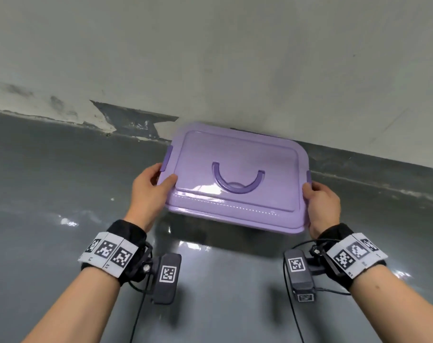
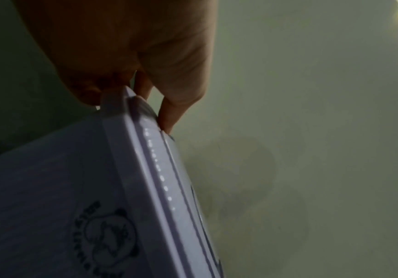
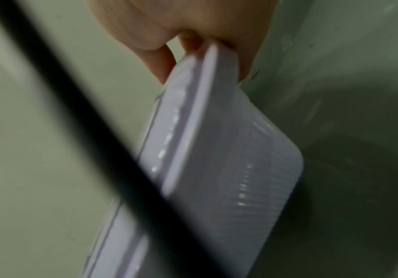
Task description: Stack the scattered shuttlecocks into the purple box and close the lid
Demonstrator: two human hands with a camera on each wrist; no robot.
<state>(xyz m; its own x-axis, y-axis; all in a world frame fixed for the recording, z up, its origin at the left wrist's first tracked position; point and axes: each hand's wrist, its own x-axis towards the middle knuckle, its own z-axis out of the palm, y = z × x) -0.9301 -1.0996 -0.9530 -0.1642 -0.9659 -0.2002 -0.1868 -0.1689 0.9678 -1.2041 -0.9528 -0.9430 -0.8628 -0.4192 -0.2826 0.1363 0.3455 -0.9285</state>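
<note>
Count: one purple box point(image 1: 235, 211), one lid point(image 1: 237, 174), one handle point(image 1: 237, 179), two side latches, two hands.
Purple box: lilac plastic, rectangular with rounded corners; held off the grey floor point(image 1: 49, 181), centre of the head view, far edge near the wall point(image 1: 210, 58) at 12 o'clock. A round printed emblem point(image 2: 105, 238) shows on its ribbed side wall in the left wrist view.
Lid: seated on the box, glossy, with a raised inner panel and a darker purple U-shaped handle lying flat in a recess.
Latches: darker purple, one at 9 o'clock point(image 1: 167, 158), one at 3 o'clock point(image 1: 309, 175).
Left hand point(image 1: 152, 191): grips the rim at 9 o'clock, thumb on the lid, fingers under the rim.
Right hand point(image 1: 321, 204): grips the rim at 3 o'clock, thumb on top, fingers beneath.
Edges: peeling paint along the wall base from 9 to 12 o'clock.
Open room: bare floor at 9, 6 and 3 o'clock of the box.
Wrist views: blurred; a black cable point(image 3: 86, 131) crosses the right one.
</note>
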